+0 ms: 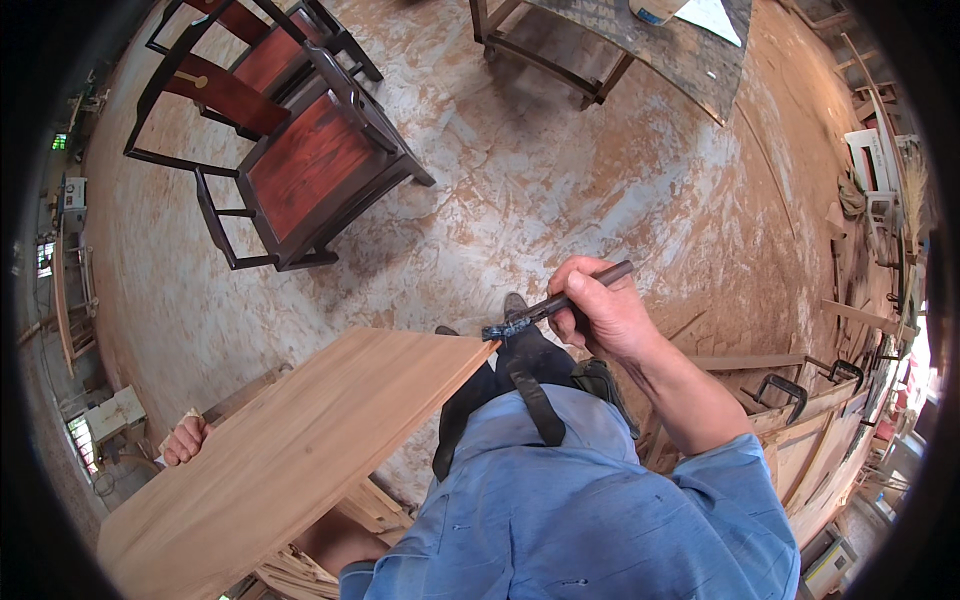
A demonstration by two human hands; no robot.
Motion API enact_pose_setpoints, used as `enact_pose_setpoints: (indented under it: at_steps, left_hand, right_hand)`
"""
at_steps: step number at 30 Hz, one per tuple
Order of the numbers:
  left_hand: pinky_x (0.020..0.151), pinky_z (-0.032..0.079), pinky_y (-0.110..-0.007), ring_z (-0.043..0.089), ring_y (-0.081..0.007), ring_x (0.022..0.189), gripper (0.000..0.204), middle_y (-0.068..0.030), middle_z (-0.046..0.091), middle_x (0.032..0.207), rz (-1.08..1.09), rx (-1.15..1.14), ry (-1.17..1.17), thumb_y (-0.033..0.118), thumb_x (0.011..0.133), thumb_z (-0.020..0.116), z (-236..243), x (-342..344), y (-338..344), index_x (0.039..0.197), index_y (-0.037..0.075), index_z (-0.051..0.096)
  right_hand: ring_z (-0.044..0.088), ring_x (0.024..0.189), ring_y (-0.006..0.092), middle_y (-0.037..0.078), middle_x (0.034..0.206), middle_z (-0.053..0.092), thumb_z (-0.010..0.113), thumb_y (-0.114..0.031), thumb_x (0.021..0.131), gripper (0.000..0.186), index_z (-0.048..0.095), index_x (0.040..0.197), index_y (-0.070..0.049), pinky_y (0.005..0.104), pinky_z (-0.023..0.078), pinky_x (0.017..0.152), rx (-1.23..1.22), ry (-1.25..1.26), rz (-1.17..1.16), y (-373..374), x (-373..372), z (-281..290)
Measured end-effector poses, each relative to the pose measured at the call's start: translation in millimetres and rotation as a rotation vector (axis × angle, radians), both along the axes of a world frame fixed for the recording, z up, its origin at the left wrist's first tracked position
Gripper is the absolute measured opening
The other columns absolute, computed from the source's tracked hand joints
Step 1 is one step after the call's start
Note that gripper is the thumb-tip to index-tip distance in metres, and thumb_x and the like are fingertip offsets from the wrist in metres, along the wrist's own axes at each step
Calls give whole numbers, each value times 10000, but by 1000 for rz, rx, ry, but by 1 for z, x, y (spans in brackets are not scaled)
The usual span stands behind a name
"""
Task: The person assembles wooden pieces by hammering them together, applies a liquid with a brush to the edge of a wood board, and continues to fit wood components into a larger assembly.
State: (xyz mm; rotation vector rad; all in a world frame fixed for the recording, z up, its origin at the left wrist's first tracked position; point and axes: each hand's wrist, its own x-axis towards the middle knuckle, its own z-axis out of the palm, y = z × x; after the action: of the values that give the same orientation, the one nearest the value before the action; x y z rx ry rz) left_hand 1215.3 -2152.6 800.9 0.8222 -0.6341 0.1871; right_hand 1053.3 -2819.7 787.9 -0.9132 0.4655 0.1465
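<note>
A smeared brown-and-grey floor (450, 215) spreads below everything. On it stand a dark table (660, 60), with a white sheet (714, 16) near the worktop's right edge, and a dark-framed chair (310, 165) with a red seat. A wooden board (310, 440) slants before the person's left side. The right hand (608, 312) has its fingers closed around a slim dark tool (548, 307), whose head meets or hovers at the board's far right corner. The left hand (187, 440) shows curled fingers at the board's left edge; whether they grip it, I cannot tell.
</note>
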Motion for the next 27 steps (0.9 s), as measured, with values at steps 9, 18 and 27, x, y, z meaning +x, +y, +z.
enact_pose_setpoints:
  at_steps: [9,18,27]
  left_hand:
    - [608,407,-300,604,-165,725,271,-58,718,899,-196,63,-73,254,982,498,1,7,-44,916,76,691]
    - [664,398,-305,469,-152,669,243,-34,607,752,-121,-174,131,197,992,489,-10,-11,-50,825,92,630]
    - [668,423,-299,555,-155,664,231,-30,655,784,-86,-310,112,217,987,487,-42,-4,-39,859,94,635]
  right_hand:
    - [497,436,137,66,567,561,590,-342,999,311,593,933,-38,242,363,373,199,-36,-104,-4,-4,-1]
    - [533,457,127,53,579,569,600,-354,995,327,597,916,-36,233,397,388,226,-51,-74,1,-4,-3]
    - [578,512,172,88,682,617,559,-339,1015,307,559,1041,-34,267,455,416,227,-146,-279,-15,-2,-22]
